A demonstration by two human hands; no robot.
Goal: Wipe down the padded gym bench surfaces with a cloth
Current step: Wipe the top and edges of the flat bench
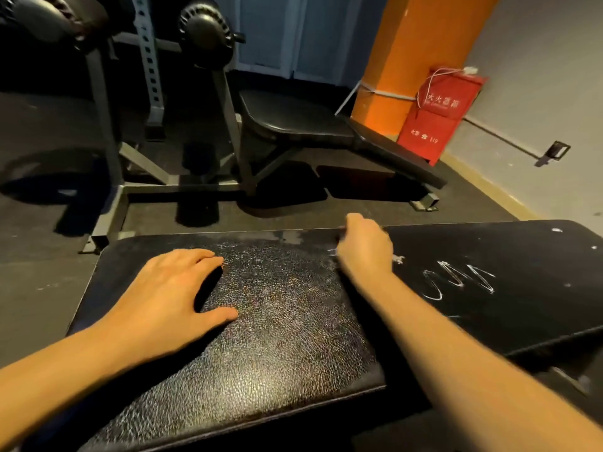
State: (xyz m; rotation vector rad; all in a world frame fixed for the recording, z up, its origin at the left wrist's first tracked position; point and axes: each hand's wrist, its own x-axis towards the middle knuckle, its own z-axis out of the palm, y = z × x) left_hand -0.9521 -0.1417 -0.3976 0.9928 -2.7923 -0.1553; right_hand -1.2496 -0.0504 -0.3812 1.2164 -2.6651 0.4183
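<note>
- Plainly, the work is on the near bench, whose seat pad [277, 337] fills the lower middle of the view and whose back pad [489, 321] runs off to the right.
- The left hand [169, 298] lies flat on the seat pad near its left edge, fingers [202, 256] straight and lightly spread with the thumb held out. It carries nothing, and it probably serves to brace the body while the other arm reaches.
- The right hand [365, 249] is at the far edge of the bench, over the gap where the two pads meet. Its fingers are curled under into a fist.
- The cloth [398, 259] shows only as pale scraps at the sides of that fist, so most of it is hidden. I take it to be bunched in the right hand's grip and pressed to the padding.
- White scrawled marks [456, 278] and a few pale specks remain on the back pad, just right of the fist. The far edge of the seat pad also looks scuffed grey, so wiping seems far from done.
- The next stroke would likely run right across those marks. The gap between the pads could snag the cloth.
- Behind stand a second bench [293, 119] on its frame, an orange pillar [408, 53] and a red box [437, 115] against the wall.
</note>
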